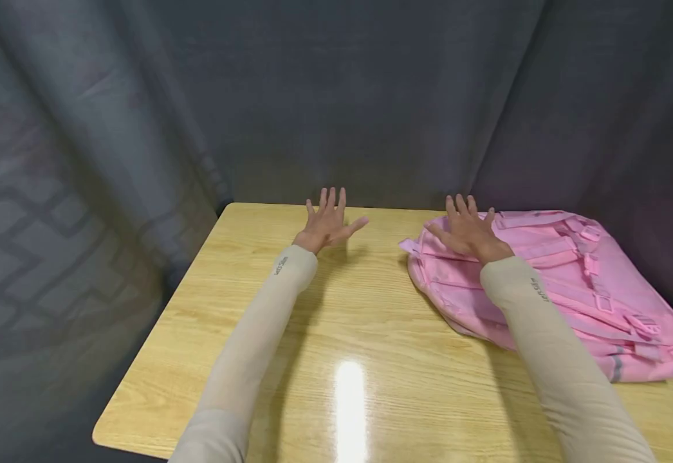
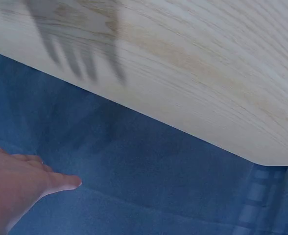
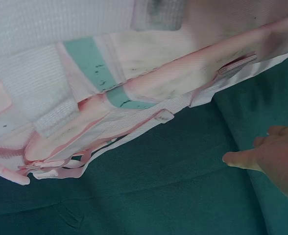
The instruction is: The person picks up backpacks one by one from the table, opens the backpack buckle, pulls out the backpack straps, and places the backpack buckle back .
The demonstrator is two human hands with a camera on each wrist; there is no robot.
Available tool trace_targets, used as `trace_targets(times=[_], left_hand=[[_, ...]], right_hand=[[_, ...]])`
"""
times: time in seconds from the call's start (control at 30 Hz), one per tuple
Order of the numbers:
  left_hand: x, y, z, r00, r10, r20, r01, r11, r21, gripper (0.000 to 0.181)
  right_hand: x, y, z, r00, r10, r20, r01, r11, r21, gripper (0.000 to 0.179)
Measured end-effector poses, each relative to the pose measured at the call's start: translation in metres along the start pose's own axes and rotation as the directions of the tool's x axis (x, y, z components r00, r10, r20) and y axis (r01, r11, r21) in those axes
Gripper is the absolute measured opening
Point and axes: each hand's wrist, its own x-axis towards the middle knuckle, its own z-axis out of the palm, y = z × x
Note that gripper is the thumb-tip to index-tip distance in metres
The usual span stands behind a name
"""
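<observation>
Bag (image 1: pixel 568 286): soft pink fabric, one rounded end, flat straps (image 1: pixel 545 249), plastic buckles (image 1: pixel 591 263); lies over the surface's (image 1: pixel 406 360) far right corner. Left hand (image 1: pixel 325 225) near the far edge, right hand (image 1: pixel 466 230) above the bag's rounded end; each grip spread wide, holding nothing. Surface: glossy, wood-grained. Dark, folded curtain (image 1: pixel 336 96) behind.

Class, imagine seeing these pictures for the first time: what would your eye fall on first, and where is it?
The pink backpack stands out first, lying on the right side of the wood-grain table. Next come the two spread hands in the head view: the left hand above the table's far part, the right hand in front of the backpack's left end.
</observation>
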Motion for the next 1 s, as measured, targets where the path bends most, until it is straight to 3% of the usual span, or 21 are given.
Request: trace_targets(times=[0.2, 0.37, 0.6, 0.8, 0.9, 1.0], left_hand=[[0.001, 0.002, 0.005, 1.000, 0.020, 0.000, -0.020, 1.000, 0.009, 0.106], [0.000, 0.012, 0.012, 0.999, 0.043, 0.007, -0.043, 0.999, 0.016, 0.103], [-0.008, 0.046, 0.021, 0.992, 0.129, 0.004, -0.129, 0.991, 0.029, 0.098], [-0.023, 0.075, 0.034, 0.981, 0.188, 0.050, -0.190, 0.981, 0.031, 0.096], [-0.029, 0.089, 0.040, 0.969, 0.237, 0.066, -0.241, 0.969, 0.057, 0.094], [-0.038, 0.105, 0.049, 0.948, 0.309, 0.071, -0.315, 0.943, 0.106, 0.093]], right_hand=[[-0.002, 0.005, -0.002, 1.000, 0.025, -0.002, -0.025, 1.000, -0.011, 0.096], [-0.008, 0.016, -0.006, 0.999, 0.048, 0.004, -0.048, 0.999, 0.003, 0.097], [-0.020, 0.040, -0.010, 0.997, 0.071, 0.000, -0.071, 0.997, 0.018, 0.101], [-0.029, 0.061, -0.006, 0.996, 0.085, 0.041, -0.086, 0.996, 0.022, 0.104], [-0.034, 0.074, -0.005, 0.994, 0.093, 0.059, -0.094, 0.995, 0.024, 0.104], [-0.038, 0.089, -0.003, 0.994, 0.092, 0.058, -0.092, 0.996, 0.006, 0.103]])
